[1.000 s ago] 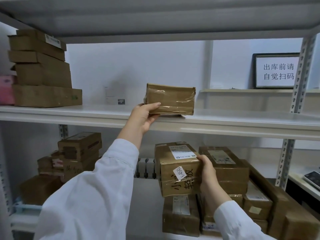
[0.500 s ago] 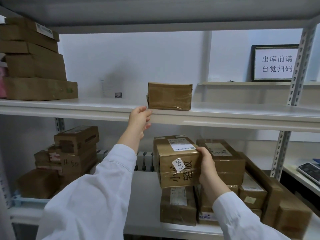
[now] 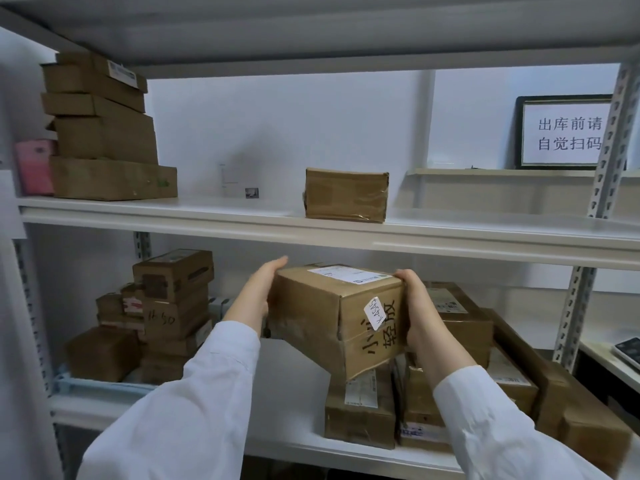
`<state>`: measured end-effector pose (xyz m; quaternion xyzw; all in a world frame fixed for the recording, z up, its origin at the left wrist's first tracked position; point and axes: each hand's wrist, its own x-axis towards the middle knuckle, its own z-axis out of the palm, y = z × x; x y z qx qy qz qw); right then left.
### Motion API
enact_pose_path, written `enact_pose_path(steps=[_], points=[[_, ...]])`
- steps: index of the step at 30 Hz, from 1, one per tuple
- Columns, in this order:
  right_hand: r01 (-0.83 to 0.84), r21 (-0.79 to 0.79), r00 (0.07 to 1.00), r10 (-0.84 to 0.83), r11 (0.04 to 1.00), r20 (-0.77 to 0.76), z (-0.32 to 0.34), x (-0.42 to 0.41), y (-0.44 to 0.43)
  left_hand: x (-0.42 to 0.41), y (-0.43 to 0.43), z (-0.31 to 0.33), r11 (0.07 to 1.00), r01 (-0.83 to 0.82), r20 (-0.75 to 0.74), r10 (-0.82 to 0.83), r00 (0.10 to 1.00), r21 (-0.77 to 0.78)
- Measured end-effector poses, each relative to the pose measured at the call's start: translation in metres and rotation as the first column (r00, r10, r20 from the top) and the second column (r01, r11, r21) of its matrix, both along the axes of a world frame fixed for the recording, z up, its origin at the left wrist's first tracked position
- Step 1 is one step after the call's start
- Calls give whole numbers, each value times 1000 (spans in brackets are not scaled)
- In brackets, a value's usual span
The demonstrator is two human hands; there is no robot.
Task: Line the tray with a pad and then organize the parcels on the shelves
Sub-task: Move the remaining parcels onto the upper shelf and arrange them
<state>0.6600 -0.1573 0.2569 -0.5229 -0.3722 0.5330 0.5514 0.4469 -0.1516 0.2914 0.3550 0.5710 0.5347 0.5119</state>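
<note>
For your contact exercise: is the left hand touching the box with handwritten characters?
Touching. Head view: the left hand lies flat against the left side of the box.

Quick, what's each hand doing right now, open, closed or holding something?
Left hand: open, pressed flat on the parcel, left side.
Right hand: curled round that parcel's right edge, holding it.

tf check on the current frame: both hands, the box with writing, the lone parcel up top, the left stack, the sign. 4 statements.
1. The left hand and right hand are both on the marked box. True.
2. A hand touches the taped parcel on the upper shelf. False: no hand is on it.
3. The box stack at the left sits on the floor. False: it is on the upper shelf.
4. A framed sign stands at the right. True.
</note>
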Motion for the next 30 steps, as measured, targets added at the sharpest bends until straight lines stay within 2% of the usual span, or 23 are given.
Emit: enact_pose_path(steps=[4, 16, 19, 21, 23, 25, 28, 30], points=[[-48, 12, 998, 48, 999, -31, 13, 5, -6, -15, -12, 0, 1000, 22, 100, -22, 995, 0], [-298, 81, 952, 302, 951, -51, 50, 10, -20, -36, -53, 42, 961, 6, 19, -12, 1000, 278], [-365, 127, 926, 374, 922, -53, 67, 11, -23, -45, -76, 56, 917, 93, -24, -91, 996, 389], [-394, 144, 914, 404, 907, -45, 78, 15, -22, -53, -83, 60, 875, 183, -106, -152, 983, 449], [-427, 164, 897, 440, 889, -48, 87, 16, -24, -60, -81, 65, 836, 214, -102, -189, 977, 505], [-499, 245, 852, 522, 831, -36, 94, 17, -25, -63, -75, 71, 804, 176, -36, -189, 981, 568], [-631, 425, 730, 682, 649, 45, 103, 16, -25, -65, -66, 83, 745, 84, 9, -120, 993, 662], [-635, 514, 710, 697, 576, 96, 111, 12, -24, -64, -63, 95, 681, 22, 19, -53, 998, 732]])
